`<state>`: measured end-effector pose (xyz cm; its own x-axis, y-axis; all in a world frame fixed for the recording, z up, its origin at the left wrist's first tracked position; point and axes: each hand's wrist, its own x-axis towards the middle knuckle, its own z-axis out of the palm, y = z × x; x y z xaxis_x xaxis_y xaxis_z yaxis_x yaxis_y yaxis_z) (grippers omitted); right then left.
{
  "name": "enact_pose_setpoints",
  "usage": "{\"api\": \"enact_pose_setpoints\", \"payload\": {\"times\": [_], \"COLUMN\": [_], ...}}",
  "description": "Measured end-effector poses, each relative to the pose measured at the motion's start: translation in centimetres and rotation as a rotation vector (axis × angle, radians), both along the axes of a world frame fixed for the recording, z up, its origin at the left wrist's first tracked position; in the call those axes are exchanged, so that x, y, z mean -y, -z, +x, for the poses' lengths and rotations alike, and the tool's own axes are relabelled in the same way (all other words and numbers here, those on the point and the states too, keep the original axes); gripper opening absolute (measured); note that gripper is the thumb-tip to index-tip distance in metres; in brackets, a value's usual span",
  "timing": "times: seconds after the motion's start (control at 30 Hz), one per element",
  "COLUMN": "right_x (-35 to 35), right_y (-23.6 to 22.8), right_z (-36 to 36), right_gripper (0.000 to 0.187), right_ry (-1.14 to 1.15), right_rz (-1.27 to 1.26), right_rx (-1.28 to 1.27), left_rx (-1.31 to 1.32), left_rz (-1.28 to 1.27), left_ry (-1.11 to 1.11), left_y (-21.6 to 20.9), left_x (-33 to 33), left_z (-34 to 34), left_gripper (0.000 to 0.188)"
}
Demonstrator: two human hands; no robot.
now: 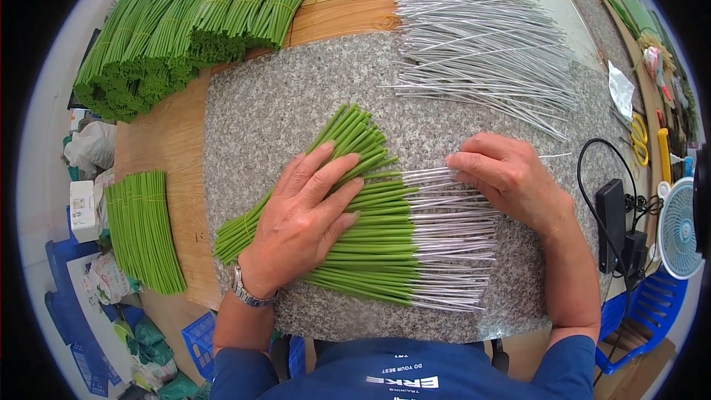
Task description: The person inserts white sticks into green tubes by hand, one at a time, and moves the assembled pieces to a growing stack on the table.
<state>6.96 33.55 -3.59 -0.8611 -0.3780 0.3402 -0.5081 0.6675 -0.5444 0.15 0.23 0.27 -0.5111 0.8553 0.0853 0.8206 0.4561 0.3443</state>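
Observation:
My left hand (pixel 307 211) lies flat with its fingers spread over a fan of thin green plastic tubes (pixel 363 252) on the grey granite slab. Silvery metal wires (pixel 452 252) stick out from the right ends of many of these tubes. Beneath that hand, a slanting bunch of green tubes (pixel 344 133) shows above the fingers and beside the wrist, where a thin band rings it. Between thumb and fingertips, my right hand (pixel 500 174) pinches a metal wire (pixel 555 155) just right of the tube ends; its free end points right. Whether its tip is inside a tube is hidden.
A wide pile of loose metal wires (pixel 481 44) covers the slab's far right. Banded green bundles (pixel 170 37) are stacked far left; another bundle (pixel 144 233) lies nearer. On the right are yellow-handled scissors (pixel 639 141), a black adapter with cable (pixel 611 215) and a small fan (pixel 680 228).

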Motion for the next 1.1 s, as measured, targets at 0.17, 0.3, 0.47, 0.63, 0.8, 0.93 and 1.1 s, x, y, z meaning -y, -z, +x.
{"api": "enact_pose_setpoints", "payload": {"times": [0.17,0.3,0.47,0.63,0.8,0.93,1.1], "right_x": [-0.5,0.7,2.7,4.8,3.1,1.5,1.5], "right_y": [-0.3,1.2,-0.9,-3.4,-3.6,-2.5,-2.0], "right_z": [0.1,0.7,1.7,3.7,2.2,1.3,1.6], "right_gripper": [0.022,0.025,0.018,0.043,0.042,0.039,0.034], "right_ry": [-0.020,0.001,0.025,0.011,0.286,0.329,0.328], "right_rz": [0.013,0.057,0.062,-0.114,0.190,0.221,0.208], "right_rx": [-0.078,-0.171,-0.222,-0.311,-0.216,-0.119,-0.120], "left_rx": [0.001,-0.008,-0.011,-0.003,-0.006,-0.006,0.010], "left_rz": [0.020,0.043,0.013,0.004,0.037,0.048,0.041], "left_ry": [0.000,0.012,0.022,0.010,0.009,0.009,0.002], "left_y": [-0.5,0.4,0.1,-0.4,0.5,-0.1,0.1], "left_x": [-0.2,0.6,0.5,0.7,0.8,0.2,0.1], "left_z": [-0.3,0.1,0.7,0.9,0.4,-0.1,0.1], "left_gripper": [0.045,0.043,0.045,0.046,0.043,0.044,0.045]}}
